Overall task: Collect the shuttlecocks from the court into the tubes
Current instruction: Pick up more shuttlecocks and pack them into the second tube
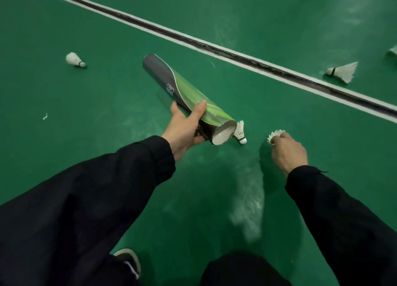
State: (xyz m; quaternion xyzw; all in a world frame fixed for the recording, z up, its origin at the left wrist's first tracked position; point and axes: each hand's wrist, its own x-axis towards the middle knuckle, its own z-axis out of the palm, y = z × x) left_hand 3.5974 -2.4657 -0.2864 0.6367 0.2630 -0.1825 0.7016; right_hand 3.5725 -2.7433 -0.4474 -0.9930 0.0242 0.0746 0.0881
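Observation:
My left hand (184,124) grips a grey and green shuttlecock tube (182,94) near its open end, which points toward me and to the right. A white shuttlecock (241,132) lies on the green court just beside that open end. To the right, my right hand (287,150) pinches another white shuttlecock (275,134) low over the floor, its feathers sticking out above my fingers. Further shuttlecocks lie at the far left (74,59) and at the far right (343,71).
A white and dark court line (236,55) runs diagonally across the floor behind the tube. Part of one more shuttlecock (393,51) shows at the right edge. My shoe (129,262) and knee are at the bottom. A small white scrap (45,116) lies at left.

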